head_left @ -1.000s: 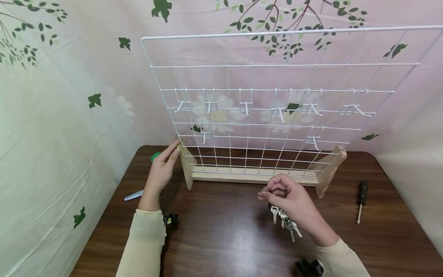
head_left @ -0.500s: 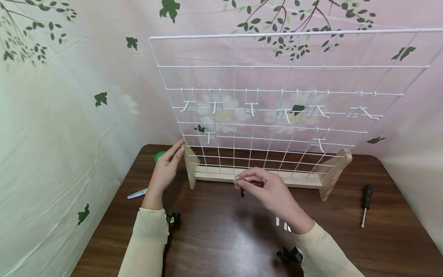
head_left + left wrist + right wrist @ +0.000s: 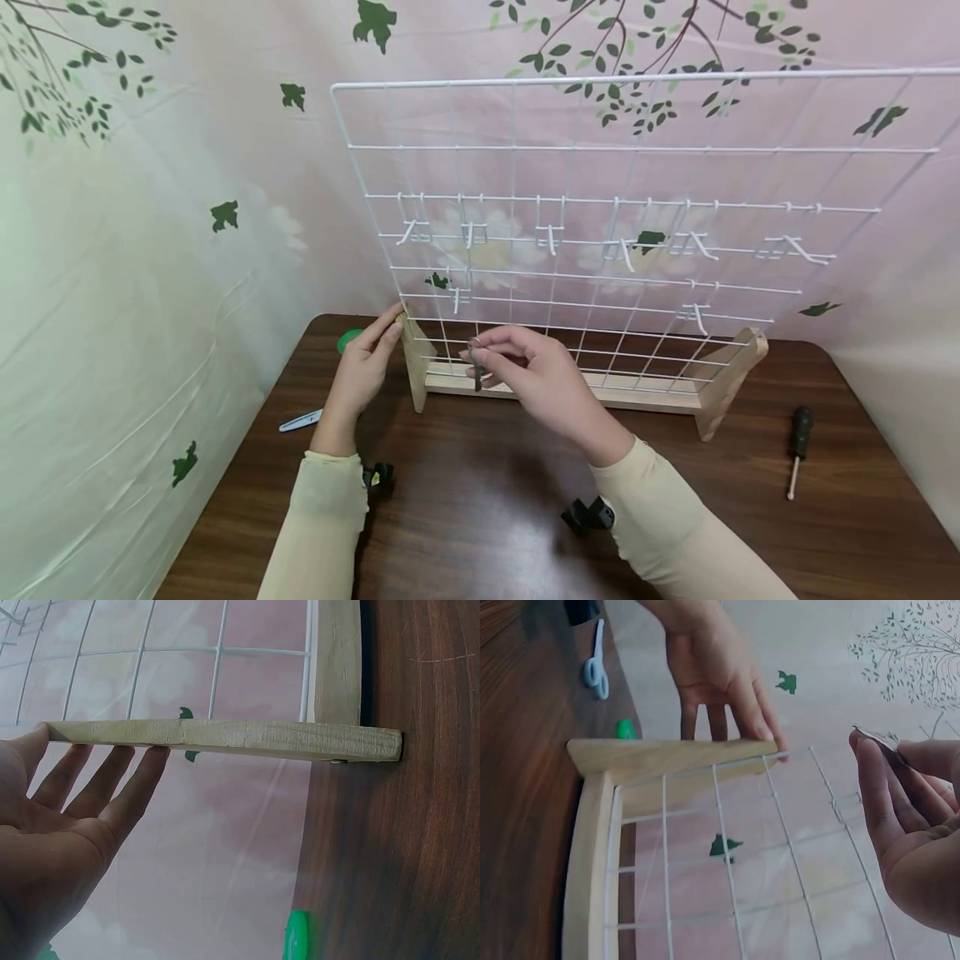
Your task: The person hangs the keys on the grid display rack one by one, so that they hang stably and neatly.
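My left hand (image 3: 360, 372) holds the upper end of the wooden stand's left side (image 3: 415, 362), thumb and fingertips on the board, as the left wrist view shows. White wire grid panel (image 3: 551, 298) rises from this stand, with several white hooks (image 3: 551, 240) on it. In front of the grid's lower left part, my right hand (image 3: 555, 383) pinches a small ring with a narrow dark key-like piece (image 3: 477, 380) hanging down. The right wrist view shows the piece (image 3: 881, 739) nearly edge-on between thumb and fingers, so its shape is unclear.
A screwdriver (image 3: 800, 437) lies on the brown table (image 3: 465, 508) at the right. Light blue scissors (image 3: 596, 671) and a green round thing (image 3: 348, 340) are left of the stand. A patterned cloth (image 3: 247, 167) hangs behind the grid.
My right hand has moved left and farther back with the small ring and key-like piece. Several keys seen below it earlier are now out of sight. The left hand keeps its hold.
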Action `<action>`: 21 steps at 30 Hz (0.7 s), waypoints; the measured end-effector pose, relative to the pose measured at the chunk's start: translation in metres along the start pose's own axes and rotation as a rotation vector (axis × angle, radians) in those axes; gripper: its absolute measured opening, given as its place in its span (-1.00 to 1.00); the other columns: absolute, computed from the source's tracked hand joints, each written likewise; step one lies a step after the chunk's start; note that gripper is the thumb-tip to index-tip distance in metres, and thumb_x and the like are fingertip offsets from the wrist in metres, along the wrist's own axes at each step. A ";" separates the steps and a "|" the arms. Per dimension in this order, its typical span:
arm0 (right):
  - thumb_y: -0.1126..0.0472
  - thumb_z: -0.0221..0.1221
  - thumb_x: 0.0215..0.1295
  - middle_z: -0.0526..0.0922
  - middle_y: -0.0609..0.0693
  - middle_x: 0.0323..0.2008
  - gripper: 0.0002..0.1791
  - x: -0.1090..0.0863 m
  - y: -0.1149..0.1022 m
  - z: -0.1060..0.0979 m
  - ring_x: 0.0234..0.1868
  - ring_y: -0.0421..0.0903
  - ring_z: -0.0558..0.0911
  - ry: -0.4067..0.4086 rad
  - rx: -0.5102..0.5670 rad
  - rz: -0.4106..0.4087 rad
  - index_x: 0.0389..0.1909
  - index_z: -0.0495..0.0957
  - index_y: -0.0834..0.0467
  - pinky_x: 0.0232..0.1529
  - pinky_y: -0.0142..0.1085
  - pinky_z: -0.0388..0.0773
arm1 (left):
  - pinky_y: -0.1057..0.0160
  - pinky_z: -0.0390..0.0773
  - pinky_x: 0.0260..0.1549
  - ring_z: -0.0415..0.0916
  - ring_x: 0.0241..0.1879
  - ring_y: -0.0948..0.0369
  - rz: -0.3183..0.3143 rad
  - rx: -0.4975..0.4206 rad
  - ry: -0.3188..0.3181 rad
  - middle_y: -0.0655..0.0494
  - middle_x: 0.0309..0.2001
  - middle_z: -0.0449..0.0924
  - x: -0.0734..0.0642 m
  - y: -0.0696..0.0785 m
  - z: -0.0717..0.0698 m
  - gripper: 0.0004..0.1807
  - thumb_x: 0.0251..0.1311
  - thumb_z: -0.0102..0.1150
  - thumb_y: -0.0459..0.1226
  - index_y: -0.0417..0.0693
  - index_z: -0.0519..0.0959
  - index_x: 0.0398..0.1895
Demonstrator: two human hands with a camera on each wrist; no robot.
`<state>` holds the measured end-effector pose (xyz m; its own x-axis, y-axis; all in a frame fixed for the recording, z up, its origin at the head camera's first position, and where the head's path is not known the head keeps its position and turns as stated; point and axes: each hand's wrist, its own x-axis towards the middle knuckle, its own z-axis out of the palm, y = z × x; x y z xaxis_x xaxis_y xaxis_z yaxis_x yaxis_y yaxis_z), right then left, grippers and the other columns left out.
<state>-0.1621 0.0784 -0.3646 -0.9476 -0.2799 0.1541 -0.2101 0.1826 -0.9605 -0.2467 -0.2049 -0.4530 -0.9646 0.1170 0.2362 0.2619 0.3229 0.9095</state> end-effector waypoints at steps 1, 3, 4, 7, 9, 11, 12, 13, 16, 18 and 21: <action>0.18 0.25 0.58 0.86 0.08 0.03 -0.76 0.003 -0.002 0.002 -0.12 -0.08 0.85 -0.003 0.011 -0.009 0.11 0.69 0.19 -0.09 -0.23 0.83 | -0.10 0.39 0.58 0.35 0.59 0.05 0.002 -0.003 0.001 0.04 0.58 0.42 0.000 0.000 0.000 -0.50 0.68 0.02 -0.05 0.26 0.43 0.59; 0.16 0.23 0.60 0.86 0.06 0.03 -0.75 0.009 -0.007 0.006 -0.12 -0.06 0.84 -0.004 0.030 -0.021 0.12 0.68 0.19 -0.09 -0.21 0.84 | -0.10 0.39 0.57 0.36 0.59 0.05 0.002 -0.003 0.004 0.04 0.58 0.43 0.000 -0.001 0.000 -0.50 0.68 0.02 -0.05 0.27 0.43 0.59; 0.16 0.23 0.60 0.86 0.07 0.03 -0.75 0.012 -0.010 0.008 -0.11 -0.05 0.85 -0.005 0.047 -0.028 0.13 0.67 0.20 -0.08 -0.18 0.84 | -0.11 0.40 0.57 0.36 0.59 0.05 0.001 -0.001 0.004 0.04 0.58 0.43 0.000 -0.001 0.000 -0.50 0.68 0.02 -0.05 0.27 0.43 0.59; 0.18 0.22 0.61 0.86 0.10 0.02 -0.75 0.021 -0.019 0.014 -0.18 -0.04 0.84 0.003 0.099 -0.053 0.15 0.66 0.20 -0.09 -0.14 0.85 | -0.12 0.40 0.57 0.37 0.58 0.03 -0.004 0.004 0.008 0.02 0.57 0.44 0.000 0.000 0.000 -0.50 0.67 0.03 -0.05 0.27 0.43 0.59; 0.19 0.22 0.60 0.85 0.13 0.01 -0.76 0.028 -0.027 0.019 -0.22 -0.07 0.83 0.009 0.148 -0.063 0.15 0.65 0.20 -0.08 -0.13 0.85 | -0.12 0.41 0.56 0.38 0.57 0.02 -0.010 0.009 0.011 0.02 0.56 0.45 0.000 0.001 0.000 -0.50 0.67 0.03 -0.05 0.28 0.44 0.58; 0.20 0.22 0.60 0.85 0.17 -0.01 -0.75 0.036 -0.035 0.024 -0.27 -0.10 0.81 0.015 0.183 -0.084 0.15 0.65 0.21 -0.11 -0.16 0.85 | -0.13 0.43 0.55 0.40 0.56 0.01 -0.014 0.009 0.015 0.00 0.56 0.46 0.001 0.001 0.000 -0.50 0.66 0.04 -0.04 0.27 0.45 0.58; 0.21 0.23 0.60 0.84 0.19 -0.02 -0.76 0.039 -0.039 0.027 -0.27 -0.11 0.80 0.018 0.208 -0.093 0.14 0.65 0.22 -0.11 -0.17 0.85 | -0.14 0.44 0.54 0.41 0.56 0.00 -0.016 0.015 0.017 0.00 0.55 0.46 0.001 0.001 0.000 -0.50 0.66 0.04 -0.05 0.27 0.45 0.58; 0.21 0.23 0.60 0.84 0.21 -0.02 -0.76 0.043 -0.043 0.029 -0.26 -0.14 0.80 0.019 0.230 -0.107 0.14 0.64 0.23 -0.12 -0.18 0.85 | -0.14 0.45 0.53 0.42 0.55 -0.01 -0.018 0.017 0.016 -0.01 0.54 0.47 0.000 0.001 0.000 -0.50 0.66 0.04 -0.04 0.26 0.45 0.58; 0.22 0.22 0.60 0.84 0.23 0.00 -0.76 0.050 -0.053 0.038 -0.27 -0.17 0.79 0.019 0.299 -0.146 0.13 0.63 0.26 -0.15 -0.21 0.84 | -0.14 0.47 0.52 0.43 0.54 -0.02 -0.018 0.023 0.015 -0.01 0.54 0.48 0.000 0.001 0.000 -0.50 0.67 0.02 -0.06 0.21 0.44 0.58; 0.25 0.21 0.60 0.83 0.26 0.04 -0.77 0.054 -0.058 0.043 -0.25 -0.17 0.78 0.014 0.362 -0.172 0.12 0.61 0.30 -0.14 -0.24 0.83 | -0.14 0.49 0.50 0.46 0.52 -0.04 -0.022 0.029 0.016 -0.03 0.53 0.49 -0.001 0.001 0.001 -0.49 0.67 0.01 -0.08 0.14 0.43 0.59; 0.25 0.20 0.61 0.81 0.27 0.07 -0.78 0.058 -0.065 0.049 -0.27 -0.16 0.78 0.024 0.422 -0.193 0.11 0.59 0.29 -0.17 -0.29 0.82 | -0.06 0.56 0.45 0.49 0.48 -0.05 -0.015 0.024 0.016 -0.05 0.51 0.51 0.000 0.001 0.001 -0.49 0.68 0.00 -0.10 0.08 0.44 0.59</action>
<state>-0.1918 0.0044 -0.3045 -0.9073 -0.2480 0.3396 -0.2713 -0.2718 -0.9233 -0.2462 -0.2035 -0.4524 -0.9687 0.0969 0.2284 0.2479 0.3470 0.9045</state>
